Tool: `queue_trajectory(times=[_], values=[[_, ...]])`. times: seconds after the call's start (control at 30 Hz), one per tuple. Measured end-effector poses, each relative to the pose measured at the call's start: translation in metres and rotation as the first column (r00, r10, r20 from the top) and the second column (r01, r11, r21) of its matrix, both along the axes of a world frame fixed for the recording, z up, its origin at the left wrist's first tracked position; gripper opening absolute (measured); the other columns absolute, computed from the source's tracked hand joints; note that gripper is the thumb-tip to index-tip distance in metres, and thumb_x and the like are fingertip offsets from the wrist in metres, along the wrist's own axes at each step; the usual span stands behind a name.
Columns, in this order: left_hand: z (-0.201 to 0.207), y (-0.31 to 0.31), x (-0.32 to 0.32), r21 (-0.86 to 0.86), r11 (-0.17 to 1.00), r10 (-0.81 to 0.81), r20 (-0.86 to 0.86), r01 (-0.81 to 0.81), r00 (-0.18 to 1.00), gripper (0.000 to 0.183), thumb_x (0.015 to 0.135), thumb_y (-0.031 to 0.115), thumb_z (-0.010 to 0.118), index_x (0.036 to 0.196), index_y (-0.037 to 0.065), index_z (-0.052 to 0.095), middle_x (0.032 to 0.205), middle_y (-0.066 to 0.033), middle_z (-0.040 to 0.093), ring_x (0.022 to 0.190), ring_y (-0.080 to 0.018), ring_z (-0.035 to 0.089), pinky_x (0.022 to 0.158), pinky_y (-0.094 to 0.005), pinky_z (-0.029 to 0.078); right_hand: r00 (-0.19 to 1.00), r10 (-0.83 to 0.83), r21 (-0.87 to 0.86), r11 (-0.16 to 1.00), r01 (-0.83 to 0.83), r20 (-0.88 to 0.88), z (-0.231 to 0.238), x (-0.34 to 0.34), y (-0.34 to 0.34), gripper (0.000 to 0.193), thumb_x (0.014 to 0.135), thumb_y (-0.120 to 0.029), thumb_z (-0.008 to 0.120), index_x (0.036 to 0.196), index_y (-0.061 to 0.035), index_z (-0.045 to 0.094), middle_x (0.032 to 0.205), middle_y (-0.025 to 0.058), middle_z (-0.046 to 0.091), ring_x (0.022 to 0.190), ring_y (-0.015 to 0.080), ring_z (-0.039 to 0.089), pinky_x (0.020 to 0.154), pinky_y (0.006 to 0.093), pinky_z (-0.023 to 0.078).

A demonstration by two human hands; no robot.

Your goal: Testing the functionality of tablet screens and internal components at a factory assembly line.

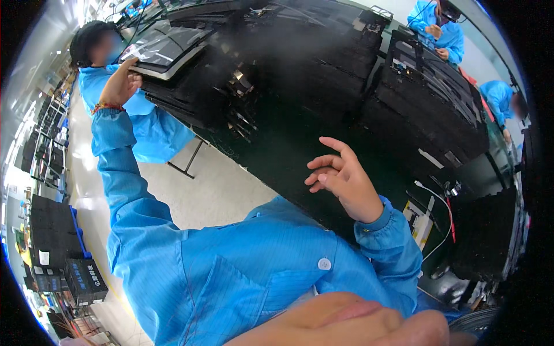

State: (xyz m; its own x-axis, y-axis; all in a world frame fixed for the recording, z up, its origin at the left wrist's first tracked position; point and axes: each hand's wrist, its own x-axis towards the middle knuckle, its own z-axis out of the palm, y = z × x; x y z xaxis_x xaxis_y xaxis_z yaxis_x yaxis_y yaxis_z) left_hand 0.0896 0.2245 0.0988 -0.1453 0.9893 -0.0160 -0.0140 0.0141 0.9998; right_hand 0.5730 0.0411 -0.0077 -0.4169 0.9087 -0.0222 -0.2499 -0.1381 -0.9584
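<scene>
My left hand (122, 85) reaches far out to the left. Its thumb lies over the near corner of a flat, glossy tablet-like panel (167, 49) with a pale edge, and its fingers curl beneath. The panel rests on a stack of black foam trays (179, 95) at the table's left side. Over the dark green table top (277, 150) hovers my right hand (349, 181), its fingers apart and lightly bent, holding nothing. Between the hands, near the trays, are several slim tools (242, 124) and small shiny metal pieces (241, 83).
More black foam stacks (427, 104) holding flat dark parts line the far side. At the right lie a white cable (441, 199), a red pen-like stick (450, 222) and a yellow-and-white card (418, 222). A co-worker in blue (153, 135) is beside the left trays; others work at far right.
</scene>
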Motion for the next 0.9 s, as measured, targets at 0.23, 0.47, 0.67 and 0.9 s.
queue_trajectory(times=[0.23,0.47,0.67,0.9], values=[[0.026,-0.010,0.020,-0.070,0.921,0.119,-0.886,-0.383,0.448,0.050,0.080,0.050,0.056,0.066,0.003,0.053,0.064,-0.0081,0.057,0.056,-0.0203,0.058,0.048,-0.0289,0.046,0.999,-0.044,-0.036,0.998,0.045,0.020,-0.005,0.013,-0.004,0.057,0.082,0.002,0.050,0.133,-0.0075,0.026,0.106,0.0169,0.049,0.088,0.0223,0.057,0.075,0.0326,0.050],[-0.024,0.009,0.063,0.731,0.526,0.640,-0.677,0.435,0.363,0.028,0.091,0.021,0.045,0.105,0.003,0.062,0.111,-0.0127,0.059,0.109,-0.0276,0.052,0.094,-0.0343,0.037,0.998,-0.060,-0.042,0.997,0.061,0.023,-0.014,0.015,-0.003,0.054,0.081,-0.001,0.052,0.130,-0.0045,0.030,0.106,0.0148,0.049,0.086,0.0192,0.056,0.073,0.0305,0.049],[-0.036,0.004,0.062,0.769,0.511,0.645,-0.638,0.383,0.421,0.039,0.095,0.024,0.031,0.105,0.002,0.062,0.109,-0.0130,0.061,0.107,-0.0278,0.054,0.095,-0.0338,0.035,0.997,-0.063,-0.014,0.998,0.064,0.035,-0.014,0.023,-0.010,0.050,0.081,-0.001,0.052,0.128,-0.0047,0.035,0.107,0.0134,0.048,0.087,0.0183,0.056,0.073,0.0298,0.048],[-0.033,-0.002,0.072,0.865,0.391,0.786,-0.491,0.314,0.374,0.025,0.089,0.011,0.046,0.107,0.001,0.059,0.110,-0.0136,0.060,0.106,-0.0291,0.054,0.096,-0.0347,0.035,0.957,-0.285,0.233,0.935,0.266,0.052,0.027,0.058,-0.041,0.042,0.081,-0.006,0.055,0.121,-0.0030,0.042,0.103,0.0123,0.051,0.086,0.0172,0.055,0.071,0.0284,0.047]])
